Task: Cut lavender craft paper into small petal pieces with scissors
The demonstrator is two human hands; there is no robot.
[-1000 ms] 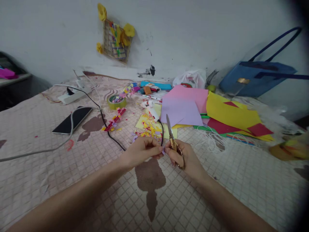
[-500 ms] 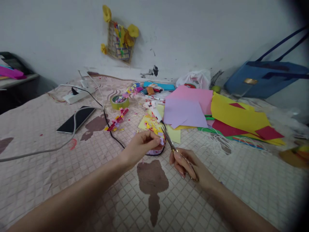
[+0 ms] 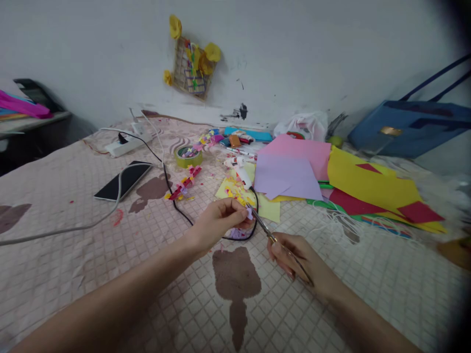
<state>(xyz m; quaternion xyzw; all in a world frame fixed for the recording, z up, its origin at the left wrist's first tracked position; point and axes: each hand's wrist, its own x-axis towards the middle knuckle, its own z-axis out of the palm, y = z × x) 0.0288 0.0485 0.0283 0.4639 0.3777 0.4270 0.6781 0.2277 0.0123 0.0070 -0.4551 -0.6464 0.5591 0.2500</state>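
Left hand [image 3: 221, 223] pinching small lilac paper piece [image 3: 249, 213]; right hand [image 3: 298, 260] holding gold-handled metal scissors [image 3: 272, 239].
Nearby blades [image 3: 260, 223] could nick fingertips [image 3: 243, 213] if paper slips.

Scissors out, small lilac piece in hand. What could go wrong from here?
1. The scissors in the right hand point at the left hand's fingertips, so a slip might nick a finger.
2. In this view the blades cross the glue gun's black cord; a low snip could catch it.
3. The lilac piece is tiny and pinched at the fingertips, so it may drop among the loose paper bits.
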